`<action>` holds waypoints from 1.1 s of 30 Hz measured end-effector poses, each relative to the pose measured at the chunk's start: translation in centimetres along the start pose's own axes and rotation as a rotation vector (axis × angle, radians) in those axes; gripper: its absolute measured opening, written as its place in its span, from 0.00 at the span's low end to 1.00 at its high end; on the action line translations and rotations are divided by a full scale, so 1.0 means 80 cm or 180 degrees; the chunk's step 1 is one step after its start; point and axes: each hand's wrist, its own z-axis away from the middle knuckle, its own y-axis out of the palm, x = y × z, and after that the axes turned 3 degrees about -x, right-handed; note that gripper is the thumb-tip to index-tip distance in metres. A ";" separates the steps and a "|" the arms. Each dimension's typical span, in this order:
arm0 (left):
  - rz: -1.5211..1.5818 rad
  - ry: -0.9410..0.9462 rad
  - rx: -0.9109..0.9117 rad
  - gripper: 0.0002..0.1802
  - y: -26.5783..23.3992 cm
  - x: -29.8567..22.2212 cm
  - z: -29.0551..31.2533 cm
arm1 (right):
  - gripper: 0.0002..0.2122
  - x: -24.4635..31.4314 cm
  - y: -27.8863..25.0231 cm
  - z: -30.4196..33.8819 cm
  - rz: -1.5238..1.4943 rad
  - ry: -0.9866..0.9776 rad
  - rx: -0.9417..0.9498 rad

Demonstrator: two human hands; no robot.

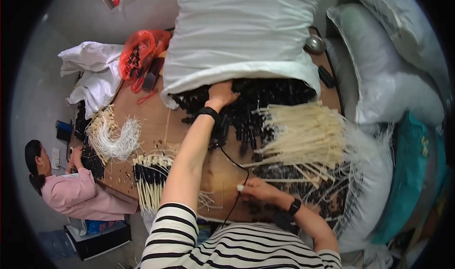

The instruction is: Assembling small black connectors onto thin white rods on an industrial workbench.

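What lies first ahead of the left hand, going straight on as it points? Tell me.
The left hand points up the table at the big white sack; its fingertips seem already at the sack's rolled lower edge, above the black pieces, though depth is unclear.

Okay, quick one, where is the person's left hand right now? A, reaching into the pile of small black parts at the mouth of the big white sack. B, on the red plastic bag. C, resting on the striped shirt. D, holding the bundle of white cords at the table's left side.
A: the left hand lies on the black parts just below the folded rim of the white sack.
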 end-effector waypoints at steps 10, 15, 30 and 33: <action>0.0395 0.1103 -0.0796 0.36 -0.053 -0.009 0.119 | 0.13 -0.018 0.014 0.050 0.0767 -0.0253 -0.0818; 0.2208 0.0736 0.0150 0.24 -0.066 -0.044 0.230 | 0.12 -0.041 0.000 0.088 0.0884 -0.0554 -0.1097; 0.1461 0.0455 -0.0239 0.07 0.005 -0.075 0.356 | 0.05 -0.022 -0.075 0.161 0.4684 -0.1152 -0.3586; 0.1847 0.0841 -0.0044 0.09 0.026 -0.110 0.361 | 0.06 0.005 -0.054 0.158 0.4787 -0.2225 -0.3704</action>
